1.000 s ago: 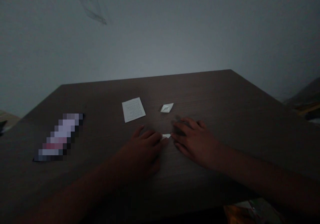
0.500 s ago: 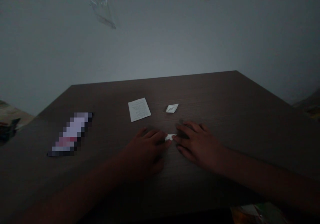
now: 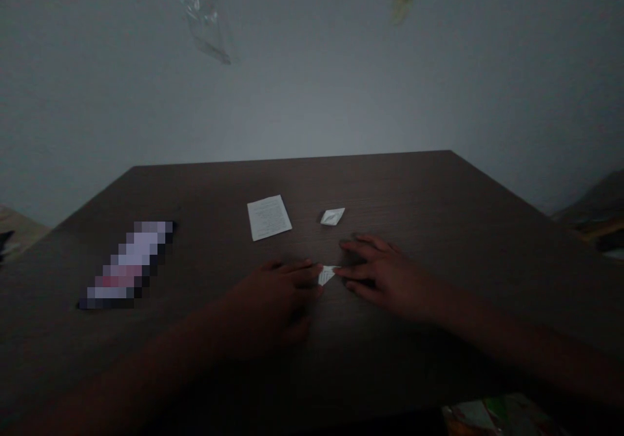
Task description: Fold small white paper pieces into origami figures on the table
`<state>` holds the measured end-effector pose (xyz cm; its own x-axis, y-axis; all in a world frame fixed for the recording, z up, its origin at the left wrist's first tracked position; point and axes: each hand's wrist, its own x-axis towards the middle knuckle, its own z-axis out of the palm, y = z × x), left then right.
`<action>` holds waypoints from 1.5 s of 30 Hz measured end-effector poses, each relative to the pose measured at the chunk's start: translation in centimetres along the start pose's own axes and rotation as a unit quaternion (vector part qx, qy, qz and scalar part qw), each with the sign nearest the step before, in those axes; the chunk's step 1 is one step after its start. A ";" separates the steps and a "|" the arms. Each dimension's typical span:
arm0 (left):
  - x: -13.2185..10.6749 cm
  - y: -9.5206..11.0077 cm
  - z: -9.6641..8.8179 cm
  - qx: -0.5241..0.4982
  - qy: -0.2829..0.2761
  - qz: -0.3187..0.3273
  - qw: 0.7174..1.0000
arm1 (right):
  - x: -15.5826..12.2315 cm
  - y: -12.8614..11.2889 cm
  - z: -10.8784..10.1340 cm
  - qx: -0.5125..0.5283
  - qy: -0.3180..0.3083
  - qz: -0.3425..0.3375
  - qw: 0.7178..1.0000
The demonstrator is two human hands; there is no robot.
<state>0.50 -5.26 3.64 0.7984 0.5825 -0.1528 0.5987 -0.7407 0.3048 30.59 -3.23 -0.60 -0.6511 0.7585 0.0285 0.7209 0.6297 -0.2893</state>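
I get my one view from a camera worn on the person's head, looking forward and down over the tabletop [image 3: 400,189] from the person's own side. The forearms [image 3: 502,338] come in from the lower corners, so the left hand [image 3: 273,298] and the right hand [image 3: 390,281] sit close to me, just below the middle of my picture. The angle is wide: I can see parts of both side edges, and the far edge crosses nearly level, a touch higher on the right. Beyond it I face the wall [image 3: 316,85], which fills the upper part
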 end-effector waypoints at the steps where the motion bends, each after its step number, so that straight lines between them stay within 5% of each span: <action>1: 0.1 0.1 0.1 0.004 -0.002 -0.007 1.000 | 0.1 0.3 -0.1 0.010 -0.009 0.005 1.000; 15: 2.0 -1.5 2.3 0.006 0.094 0.002 0.996 | 1.1 2.6 -0.7 0.036 0.013 0.003 0.999; 30: 2.8 -3.5 5.1 -0.191 0.242 -0.108 0.945 | 1.4 -1.9 1.2 0.190 0.055 0.018 0.980; 33: 2.7 -3.5 4.7 -0.241 0.258 -0.130 0.927 | 1.4 -2.6 1.4 0.283 0.059 0.026 0.957; 38: 2.3 -2.8 3.8 -0.284 0.260 -0.148 0.911 | 1.9 -3.3 2.2 0.465 0.097 0.024 0.880; 45: 2.5 -3.0 4.3 -0.334 0.250 -0.133 0.899 | 4.1 -3.1 3.4 0.573 0.111 0.092 0.807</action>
<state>0.98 -3.05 -1.68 0.4047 0.9103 0.0867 0.4583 -0.2839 0.8422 24.90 -2.58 -2.81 -0.4082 0.9127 0.0189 0.0249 0.0318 -0.9992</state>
